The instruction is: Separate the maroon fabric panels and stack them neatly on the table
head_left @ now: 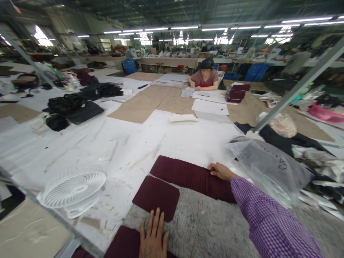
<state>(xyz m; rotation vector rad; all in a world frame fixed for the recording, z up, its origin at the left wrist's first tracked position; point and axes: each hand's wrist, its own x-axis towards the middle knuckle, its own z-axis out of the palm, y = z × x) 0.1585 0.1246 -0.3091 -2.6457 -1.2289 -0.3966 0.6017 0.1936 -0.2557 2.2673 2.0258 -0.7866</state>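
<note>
My left hand lies flat, fingers stretched out, on a maroon fabric piece at the near edge of the table. My right hand, in a purple checked sleeve, reaches forward and rests its curled fingers on the top edge of a long stack of maroon fabric pieces. A single maroon piece with rounded corners lies between the two hands on a grey felt mat.
A white fan lies at the near left. A clear plastic bag sits right of my right hand. Dark garments pile at the far left. Across the white table a person sits beside stacked maroon pieces. A metal pole slants at right.
</note>
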